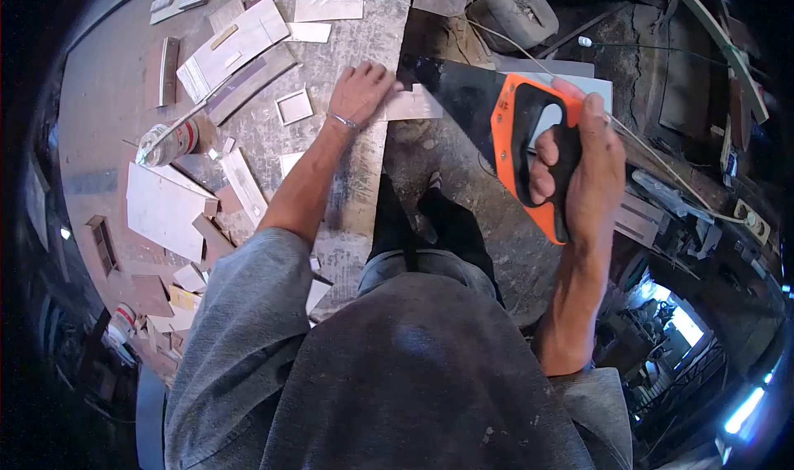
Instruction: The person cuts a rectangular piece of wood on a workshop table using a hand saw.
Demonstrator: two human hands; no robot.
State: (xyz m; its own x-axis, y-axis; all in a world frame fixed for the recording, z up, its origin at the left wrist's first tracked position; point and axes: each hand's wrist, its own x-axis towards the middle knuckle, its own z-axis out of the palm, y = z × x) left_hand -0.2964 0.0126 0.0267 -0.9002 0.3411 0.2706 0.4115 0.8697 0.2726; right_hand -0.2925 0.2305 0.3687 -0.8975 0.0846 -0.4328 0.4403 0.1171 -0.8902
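My right hand (pixel 591 164) is wrapped around the black and orange handle of a handsaw (pixel 503 127). The dark blade points left, its tip over the edge of the workbench (pixel 351 189). Beside that tip, a light strip of wood (pixel 418 104) juts out past the bench edge, with a small step in its upper side. My left hand (pixel 364 96) bears down on the strip's inner end, fingers bent over it. Blade and strip overlap in this view, and the hand covers the rest of the strip.
Loose wood pieces (pixel 248 44), a small square frame (pixel 294 106) and a clear jar (pixel 168 141) with a stick across it lie on the bench. A plastic jerrycan (pixel 517 15) is on the floor at upper right. A thin cord (pixel 662 157) runs along the right.
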